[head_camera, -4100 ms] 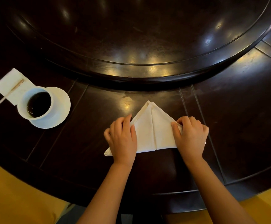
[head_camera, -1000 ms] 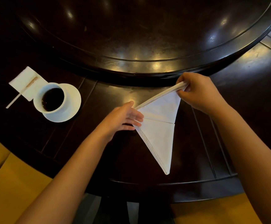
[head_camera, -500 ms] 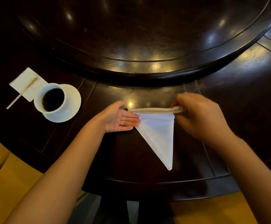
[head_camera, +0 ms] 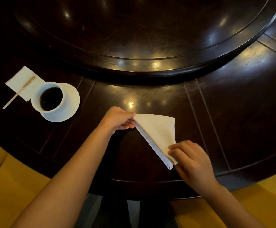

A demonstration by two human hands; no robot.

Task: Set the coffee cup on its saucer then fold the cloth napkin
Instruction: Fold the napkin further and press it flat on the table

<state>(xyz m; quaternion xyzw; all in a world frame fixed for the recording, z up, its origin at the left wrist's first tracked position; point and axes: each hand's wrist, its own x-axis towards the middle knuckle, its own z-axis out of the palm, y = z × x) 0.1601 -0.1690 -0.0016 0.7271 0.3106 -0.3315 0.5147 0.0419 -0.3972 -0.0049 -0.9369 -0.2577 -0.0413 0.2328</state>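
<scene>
Left hand (head_camera: 117, 120) fingers are pinching the cloth napkin (head_camera: 157, 134) at its upper-left corner; right hand (head_camera: 189, 160) fingers are pressing its lower tip, mid-frame on the counter (head_camera: 232, 120). Risk: stacked layers are springing open w/ uneven pressure. Coffee cup (head_camera: 49, 97) is sitting on its saucer (head_camera: 71, 99), left of frame.

Both bare forearms reach in from the near edge. The left hand (head_camera: 120, 120) lies knuckles up, its fingers (head_camera: 130, 125) curled under and pinched shut. The right hand (head_camera: 189, 159) is lower and nearer, palm down, fingertips (head_camera: 172, 148) bent and pressing downward.
</scene>
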